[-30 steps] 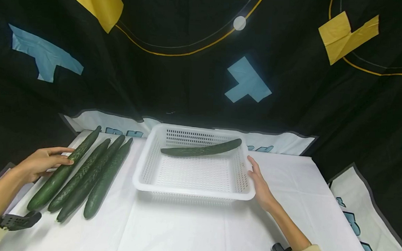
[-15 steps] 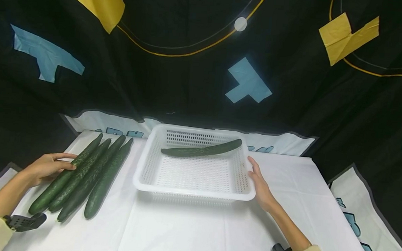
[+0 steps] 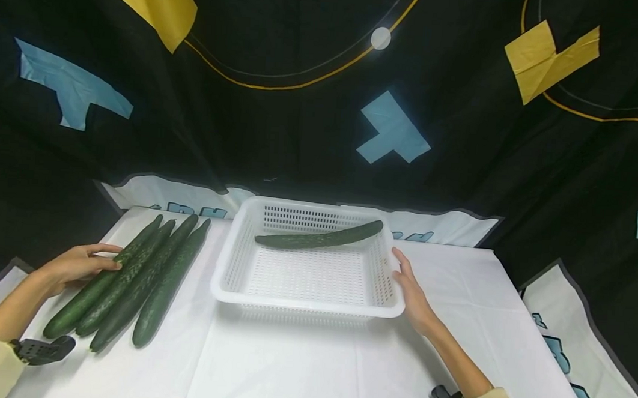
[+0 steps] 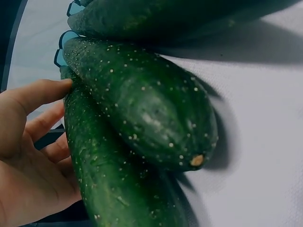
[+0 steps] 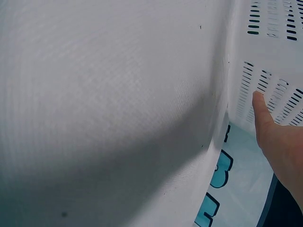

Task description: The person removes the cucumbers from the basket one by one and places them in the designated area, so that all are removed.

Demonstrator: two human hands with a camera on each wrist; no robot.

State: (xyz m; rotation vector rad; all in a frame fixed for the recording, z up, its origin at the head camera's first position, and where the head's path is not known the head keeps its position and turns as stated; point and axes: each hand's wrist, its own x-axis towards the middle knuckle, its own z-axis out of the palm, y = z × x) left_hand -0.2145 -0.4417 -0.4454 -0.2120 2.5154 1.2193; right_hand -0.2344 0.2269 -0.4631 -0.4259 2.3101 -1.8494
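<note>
Several dark green cucumbers lie side by side at the left of the white-covered table. My left hand (image 3: 79, 266) grips the leftmost cucumber (image 3: 69, 315), thumb on its top and fingers along its left side. In the left wrist view my thumb (image 4: 49, 92) touches that cucumber (image 4: 113, 179), and a neighbouring cucumber (image 4: 147, 104) lies against it. A white perforated plastic basket (image 3: 305, 305) stands in the middle with one cucumber (image 3: 319, 240) inside, near its back wall. My right hand (image 3: 414, 294) touches the basket's right side with extended fingers; its wall (image 5: 241, 52) shows in the right wrist view.
A black curtain (image 3: 278, 143) with blue and yellow patches rises behind the table. White cloth (image 3: 289, 360) covers the tabletop in front of the basket. Both wrists carry black devices, the left one (image 3: 46, 351) close to the cucumbers' near ends.
My left hand has brought the leftmost cucumber down and slightly right, so it now lies against its neighbour. My right hand and the basket have stayed put.
</note>
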